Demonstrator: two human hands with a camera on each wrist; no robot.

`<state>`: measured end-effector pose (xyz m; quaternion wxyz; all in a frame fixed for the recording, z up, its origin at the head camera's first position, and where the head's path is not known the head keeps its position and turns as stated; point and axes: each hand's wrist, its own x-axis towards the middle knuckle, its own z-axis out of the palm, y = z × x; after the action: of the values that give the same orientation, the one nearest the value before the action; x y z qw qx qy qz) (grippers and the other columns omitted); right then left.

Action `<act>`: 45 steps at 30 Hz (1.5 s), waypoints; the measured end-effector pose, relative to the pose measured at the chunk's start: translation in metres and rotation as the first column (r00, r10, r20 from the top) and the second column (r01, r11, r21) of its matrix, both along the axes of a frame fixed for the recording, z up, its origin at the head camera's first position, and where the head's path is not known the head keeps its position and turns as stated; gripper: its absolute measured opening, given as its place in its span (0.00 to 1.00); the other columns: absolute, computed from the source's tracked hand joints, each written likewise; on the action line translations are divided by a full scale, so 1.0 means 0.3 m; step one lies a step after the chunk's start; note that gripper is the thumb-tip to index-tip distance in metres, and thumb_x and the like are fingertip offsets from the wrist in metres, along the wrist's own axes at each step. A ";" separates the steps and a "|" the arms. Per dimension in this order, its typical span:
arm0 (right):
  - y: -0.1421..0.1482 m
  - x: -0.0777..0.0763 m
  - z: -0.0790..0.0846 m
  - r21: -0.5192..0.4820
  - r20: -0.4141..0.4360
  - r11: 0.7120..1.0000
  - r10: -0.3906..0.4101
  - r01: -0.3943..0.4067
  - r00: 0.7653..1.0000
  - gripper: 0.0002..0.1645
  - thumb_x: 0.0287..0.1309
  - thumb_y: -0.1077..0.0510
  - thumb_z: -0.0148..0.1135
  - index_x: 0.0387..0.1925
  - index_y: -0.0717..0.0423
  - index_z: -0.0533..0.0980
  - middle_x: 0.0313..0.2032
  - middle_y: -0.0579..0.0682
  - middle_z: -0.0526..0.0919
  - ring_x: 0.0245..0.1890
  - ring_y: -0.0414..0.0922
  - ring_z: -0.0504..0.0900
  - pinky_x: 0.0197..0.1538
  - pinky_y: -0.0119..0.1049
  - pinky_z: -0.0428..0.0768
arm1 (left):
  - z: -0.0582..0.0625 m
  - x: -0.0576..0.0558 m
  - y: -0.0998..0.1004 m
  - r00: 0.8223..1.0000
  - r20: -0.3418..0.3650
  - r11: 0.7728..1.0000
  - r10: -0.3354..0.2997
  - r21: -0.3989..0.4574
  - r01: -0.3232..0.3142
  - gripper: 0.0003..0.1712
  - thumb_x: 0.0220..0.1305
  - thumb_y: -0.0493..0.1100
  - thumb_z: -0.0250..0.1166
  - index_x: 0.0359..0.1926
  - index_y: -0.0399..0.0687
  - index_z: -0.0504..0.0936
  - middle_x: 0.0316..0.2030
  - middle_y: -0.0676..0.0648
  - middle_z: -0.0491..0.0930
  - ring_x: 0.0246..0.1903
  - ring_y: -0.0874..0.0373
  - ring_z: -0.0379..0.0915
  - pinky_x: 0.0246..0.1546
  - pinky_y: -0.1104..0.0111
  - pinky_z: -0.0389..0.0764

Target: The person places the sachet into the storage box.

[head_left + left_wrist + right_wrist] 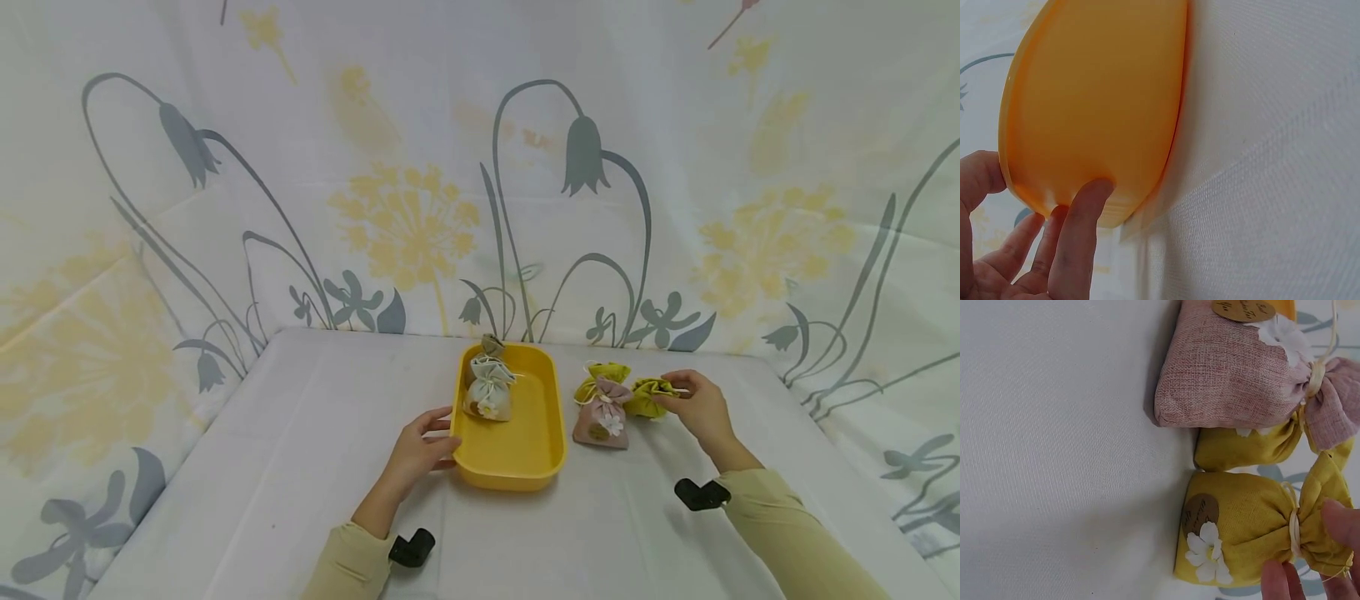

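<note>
My left hand (420, 450) holds the left side of a yellow tray (525, 454), thumb over the rim and fingers against the outer wall (1097, 125). On the right, my right hand (705, 417) pinches the gathered neck of a yellow-green drawstring pouch (1247, 519), which bears a white flower and a brown round tag. Close to its left stands a pink drawstring pouch (600, 425), with a second yellow-green pouch (613, 372) partly hidden behind it. Inside the tray, a pale grey-blue pouch (491, 396) leans in front of a darker grey-brown pouch (492, 344).
A white cloth (330, 400) covers the table. Behind it hangs a white curtain (450, 108) printed with grey and yellow flowers. Black wrist cameras sit by both sleeves, the left one (412, 548) near the table's front.
</note>
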<state>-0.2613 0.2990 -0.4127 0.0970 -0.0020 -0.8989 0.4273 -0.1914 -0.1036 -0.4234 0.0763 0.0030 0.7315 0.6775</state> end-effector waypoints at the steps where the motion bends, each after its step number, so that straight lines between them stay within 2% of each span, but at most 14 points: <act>1: 0.000 -0.002 -0.001 0.006 -0.002 1.000 0.000 0.000 1.000 0.27 0.54 0.62 0.65 0.55 0.68 0.70 0.50 0.69 0.75 0.47 0.61 0.75 0.41 0.39 0.79 | -0.001 -0.002 -0.001 1.000 -0.002 1.000 -0.001 -0.002 0.001 0.31 0.59 0.34 0.62 0.63 0.34 0.65 0.54 0.30 0.68 0.44 0.45 0.76 0.40 0.54 0.80; 5: -0.001 -0.005 -0.004 0.015 0.014 1.000 -0.006 0.006 1.000 0.29 0.55 0.62 0.64 0.57 0.68 0.70 0.51 0.69 0.74 0.47 0.60 0.75 0.37 0.31 0.77 | -0.005 -0.006 -0.002 1.000 -0.003 1.000 -0.004 -0.004 0.004 0.32 0.59 0.34 0.62 0.63 0.33 0.64 0.54 0.30 0.68 0.44 0.45 0.76 0.41 0.53 0.80; 9: -0.005 -0.003 -0.008 -0.047 0.047 0.999 -0.020 0.022 0.999 0.25 0.57 0.61 0.62 0.54 0.70 0.72 0.52 0.68 0.73 0.49 0.56 0.74 0.37 0.23 0.78 | -0.007 -0.007 -0.002 1.000 -0.002 1.000 -0.009 0.008 0.009 0.32 0.59 0.34 0.62 0.64 0.33 0.64 0.54 0.29 0.68 0.45 0.44 0.76 0.41 0.52 0.80; 12: -0.010 0.000 -0.010 -0.081 0.033 0.995 -0.061 0.064 0.998 0.23 0.57 0.61 0.62 0.52 0.71 0.73 0.50 0.67 0.75 0.43 0.46 0.77 0.36 0.22 0.78 | -0.008 -0.006 -0.002 1.000 -0.004 1.000 -0.009 0.009 0.009 0.32 0.59 0.34 0.62 0.64 0.33 0.64 0.54 0.29 0.68 0.44 0.44 0.76 0.41 0.52 0.80; 15: -0.015 0.002 -0.011 -0.098 0.016 0.989 -0.108 0.109 0.994 0.22 0.57 0.60 0.63 0.49 0.70 0.74 0.48 0.65 0.77 0.35 0.32 0.76 0.35 0.22 0.79 | -0.009 -0.005 -0.002 1.000 -0.006 1.000 -0.006 0.004 0.006 0.32 0.59 0.34 0.62 0.63 0.33 0.64 0.54 0.30 0.68 0.44 0.45 0.76 0.41 0.52 0.80; 18: -0.014 0.008 -0.009 -0.136 0.002 0.982 -0.131 0.130 0.991 0.21 0.56 0.60 0.63 0.48 0.71 0.75 0.45 0.64 0.78 0.29 0.25 0.74 0.35 0.24 0.80 | -0.009 -0.005 -0.001 1.000 -0.008 1.000 -0.004 0.001 0.004 0.32 0.59 0.34 0.62 0.63 0.34 0.64 0.54 0.30 0.68 0.44 0.45 0.76 0.41 0.53 0.80; 27: -0.008 0.050 0.009 -0.229 -0.020 0.965 -0.135 0.127 0.991 0.22 0.57 0.60 0.63 0.47 0.74 0.73 0.33 0.47 0.80 0.27 0.27 0.78 0.35 0.33 0.82 | -0.008 -0.004 -0.002 1.000 -0.013 1.000 -0.011 0.005 0.011 0.31 0.59 0.34 0.62 0.63 0.33 0.64 0.54 0.29 0.68 0.44 0.44 0.76 0.41 0.53 0.80; 34: -0.005 0.095 0.023 -0.188 -0.010 0.970 -0.157 0.152 0.988 0.23 0.57 0.56 0.63 0.47 0.72 0.74 0.35 0.51 0.80 0.28 0.29 0.78 0.34 0.30 0.82 | -0.008 -0.004 -0.002 1.000 -0.016 1.000 -0.011 0.004 0.011 0.32 0.59 0.34 0.62 0.63 0.32 0.64 0.54 0.30 0.68 0.45 0.44 0.76 0.41 0.53 0.80; 40: -0.003 0.135 0.034 -0.180 -0.023 0.973 -0.150 0.144 0.988 0.23 0.57 0.55 0.63 0.46 0.71 0.75 0.31 0.41 0.79 0.28 0.30 0.79 0.34 0.29 0.82 | -0.004 -0.001 -0.001 1.000 -0.019 1.000 -0.006 0.002 0.006 0.31 0.59 0.34 0.62 0.63 0.32 0.64 0.54 0.29 0.68 0.45 0.44 0.76 0.41 0.53 0.80; 45: -0.008 0.165 0.043 -0.190 -0.038 0.970 -0.159 0.149 0.987 0.23 0.56 0.54 0.64 0.46 0.71 0.75 0.31 0.38 0.78 0.28 0.28 0.78 0.34 0.30 0.82 | -0.007 -0.001 -0.002 1.000 -0.018 1.000 -0.008 0.003 0.008 0.31 0.59 0.34 0.62 0.63 0.33 0.64 0.54 0.30 0.68 0.45 0.44 0.76 0.40 0.53 0.80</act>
<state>-0.2119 0.2966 -0.3997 0.1529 -0.0696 -0.8490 0.5010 -0.1918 -0.1042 -0.4255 0.0725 0.0121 0.7310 0.6784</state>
